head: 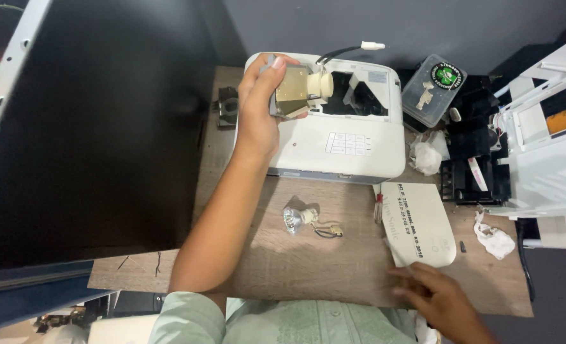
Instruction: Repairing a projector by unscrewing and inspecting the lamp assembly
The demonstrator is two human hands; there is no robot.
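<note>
A wooden worktop [296, 267] carries everything, with a big dark panel [98, 127] lying over its left part. At the far middle sits a white projector [353, 150], its top hatch open so the dark lamp bay shows. To the right stands a white opened machine housing [544, 159], and between it and the projector lies a black plastic frame [471, 172]. In front of the projector's right corner rests the white lamp cover [420, 223], lying flat on the wood, with a small red-handled screwdriver [378, 207] just beside its left edge. A clear lidded plastic box [433, 79] sits behind the black frame, and a crumpled white tissue [425, 156] lies below it; another crumpled wipe [494, 239] lies near the worktop's right edge.

The left hand [261, 108] is raised over the projector's left end, fingers clamped around a lamp module [302, 89], a brass-coloured block with a cream round neck pointing right toward the open bay. A black cable with a white plug [372, 45] arches just behind it. The right hand [433, 296] lies at the near edge, fingers loosely spread, tips touching the lamp cover's near corner and gripping nothing.

A bare projector bulb [296, 218] with a shiny reflector lies on the wood between the hands, short wires trailing right
</note>
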